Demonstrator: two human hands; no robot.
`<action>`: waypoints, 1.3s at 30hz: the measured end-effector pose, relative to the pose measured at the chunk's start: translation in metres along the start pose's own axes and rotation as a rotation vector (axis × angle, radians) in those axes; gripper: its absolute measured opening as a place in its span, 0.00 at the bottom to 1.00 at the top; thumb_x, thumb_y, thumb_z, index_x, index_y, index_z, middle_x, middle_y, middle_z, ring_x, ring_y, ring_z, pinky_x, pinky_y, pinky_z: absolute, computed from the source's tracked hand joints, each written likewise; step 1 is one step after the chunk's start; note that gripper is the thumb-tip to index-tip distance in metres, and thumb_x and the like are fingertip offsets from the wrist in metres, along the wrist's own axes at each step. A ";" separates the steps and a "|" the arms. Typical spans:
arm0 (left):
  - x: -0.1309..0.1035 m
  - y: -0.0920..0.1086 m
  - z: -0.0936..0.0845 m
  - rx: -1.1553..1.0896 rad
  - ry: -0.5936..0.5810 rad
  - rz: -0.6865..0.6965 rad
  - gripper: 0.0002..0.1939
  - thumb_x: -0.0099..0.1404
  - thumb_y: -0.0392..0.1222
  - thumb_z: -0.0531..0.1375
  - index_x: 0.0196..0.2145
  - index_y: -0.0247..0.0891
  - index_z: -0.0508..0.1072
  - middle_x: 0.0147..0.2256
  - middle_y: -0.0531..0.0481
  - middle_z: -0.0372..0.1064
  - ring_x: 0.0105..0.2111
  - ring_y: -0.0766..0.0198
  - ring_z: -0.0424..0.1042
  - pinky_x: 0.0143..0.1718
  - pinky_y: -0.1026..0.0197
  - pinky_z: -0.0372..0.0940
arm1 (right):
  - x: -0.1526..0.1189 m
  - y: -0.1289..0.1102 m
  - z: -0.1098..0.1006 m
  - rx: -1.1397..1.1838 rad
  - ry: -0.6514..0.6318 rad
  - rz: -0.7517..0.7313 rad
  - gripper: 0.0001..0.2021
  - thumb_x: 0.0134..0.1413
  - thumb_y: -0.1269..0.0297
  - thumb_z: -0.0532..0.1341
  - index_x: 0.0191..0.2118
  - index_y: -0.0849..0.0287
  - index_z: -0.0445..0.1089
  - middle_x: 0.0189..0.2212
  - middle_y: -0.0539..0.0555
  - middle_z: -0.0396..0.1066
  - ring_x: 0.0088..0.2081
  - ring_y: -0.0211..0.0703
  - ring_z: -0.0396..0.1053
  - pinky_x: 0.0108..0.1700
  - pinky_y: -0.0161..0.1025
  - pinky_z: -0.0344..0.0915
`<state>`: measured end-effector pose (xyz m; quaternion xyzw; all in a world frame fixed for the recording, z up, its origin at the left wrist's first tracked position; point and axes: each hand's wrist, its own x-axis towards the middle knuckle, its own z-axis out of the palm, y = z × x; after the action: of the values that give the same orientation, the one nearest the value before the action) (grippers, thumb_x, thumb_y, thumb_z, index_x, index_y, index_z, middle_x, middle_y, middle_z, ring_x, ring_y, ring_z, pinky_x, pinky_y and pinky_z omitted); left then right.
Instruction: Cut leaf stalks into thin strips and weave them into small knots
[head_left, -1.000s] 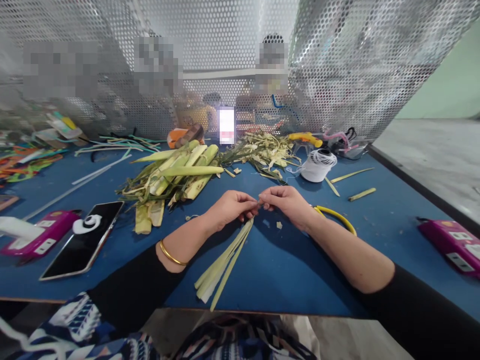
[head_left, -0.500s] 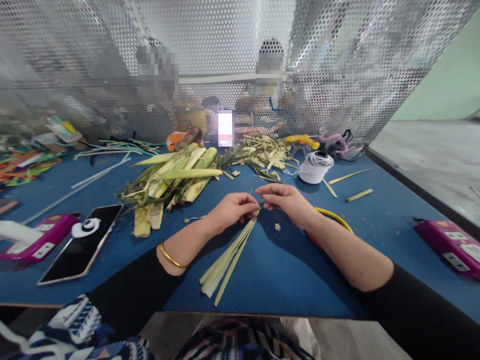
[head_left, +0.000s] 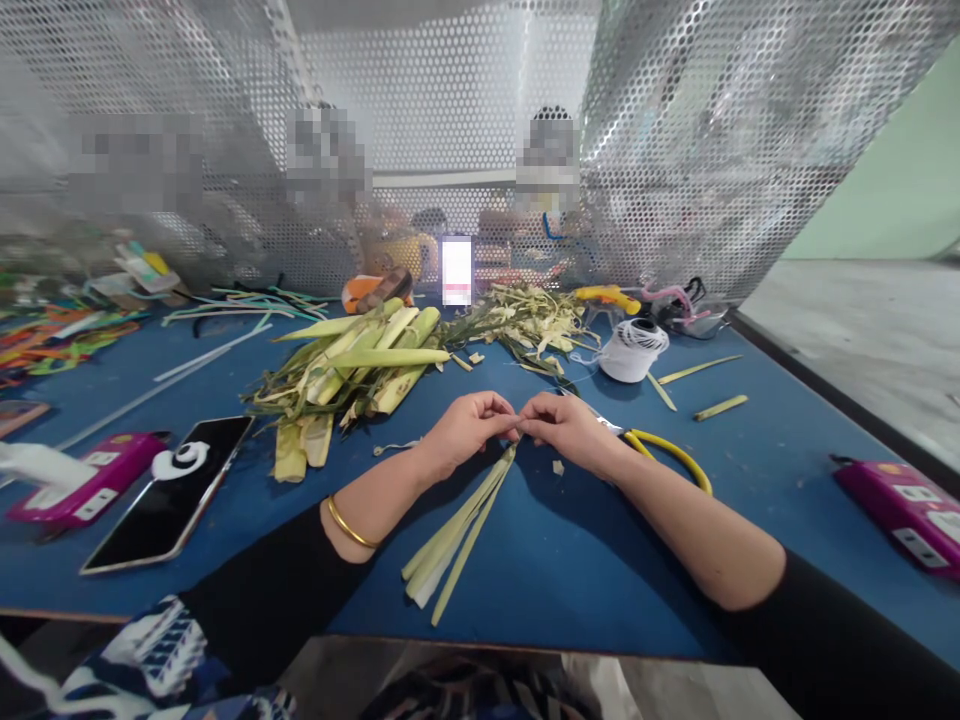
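A bundle of pale green corn husk strips (head_left: 461,535) fans out toward the table's front edge, its narrow top end under my fingers. My left hand (head_left: 474,430) is closed in a pinch at that top end. Right beside it, fingertips nearly touching, my right hand (head_left: 566,428) pinches something too small to make out. Scissors with yellow handles (head_left: 675,455) lie partly hidden beneath my right forearm. Behind my right hand stands a white spool of thread (head_left: 630,352), with loose thread trailing toward the left.
A heap of corn husks (head_left: 360,360) lies behind my left hand, with shredded husk (head_left: 532,315) farther back. A phone (head_left: 169,500) and a purple power strip (head_left: 82,480) are at left. Another purple power strip (head_left: 900,510) sits at right. A perforated metal screen (head_left: 450,110) closes off the back.
My right hand has come down and inward, its fingers now pinched against my left fingertips. More of the scissors shows beside my right wrist. The view has tilted up slightly.
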<state>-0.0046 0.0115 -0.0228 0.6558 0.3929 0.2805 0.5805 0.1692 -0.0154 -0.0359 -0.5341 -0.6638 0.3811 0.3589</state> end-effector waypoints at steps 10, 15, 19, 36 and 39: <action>0.003 -0.003 -0.003 -0.050 -0.016 -0.024 0.08 0.55 0.43 0.62 0.28 0.36 0.68 0.24 0.51 0.72 0.24 0.70 0.66 0.20 0.69 0.51 | 0.002 0.000 -0.004 0.102 -0.046 0.045 0.06 0.44 0.62 0.59 0.28 0.58 0.70 0.23 0.48 0.69 0.24 0.36 0.64 0.30 0.35 0.60; 0.003 -0.003 -0.002 -0.045 -0.016 -0.003 0.08 0.56 0.43 0.61 0.29 0.36 0.68 0.24 0.51 0.72 0.24 0.70 0.66 0.21 0.70 0.53 | 0.000 -0.001 -0.002 0.046 -0.031 0.034 0.07 0.44 0.61 0.60 0.28 0.58 0.72 0.25 0.49 0.69 0.26 0.37 0.64 0.30 0.36 0.60; 0.002 -0.003 -0.001 -0.022 -0.018 -0.008 0.08 0.55 0.43 0.62 0.29 0.36 0.68 0.24 0.51 0.72 0.24 0.70 0.66 0.20 0.69 0.53 | 0.001 0.002 -0.002 -0.027 0.004 -0.010 0.06 0.45 0.62 0.61 0.26 0.58 0.70 0.22 0.47 0.66 0.25 0.37 0.63 0.28 0.35 0.57; 0.003 -0.005 -0.001 -0.015 -0.024 -0.034 0.08 0.57 0.43 0.61 0.30 0.36 0.67 0.25 0.51 0.72 0.23 0.70 0.68 0.19 0.70 0.52 | -0.001 0.000 0.002 0.160 -0.039 0.038 0.07 0.46 0.60 0.62 0.26 0.58 0.69 0.22 0.49 0.70 0.25 0.36 0.66 0.30 0.35 0.61; 0.003 -0.006 -0.001 -0.005 -0.030 -0.024 0.09 0.57 0.44 0.61 0.30 0.36 0.67 0.25 0.50 0.72 0.24 0.69 0.68 0.19 0.69 0.52 | -0.001 0.000 0.002 0.155 -0.047 0.030 0.08 0.46 0.59 0.61 0.26 0.58 0.68 0.22 0.48 0.69 0.25 0.36 0.65 0.30 0.35 0.59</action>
<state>-0.0046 0.0147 -0.0289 0.6536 0.3912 0.2649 0.5912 0.1678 -0.0164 -0.0372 -0.5056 -0.6325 0.4491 0.3776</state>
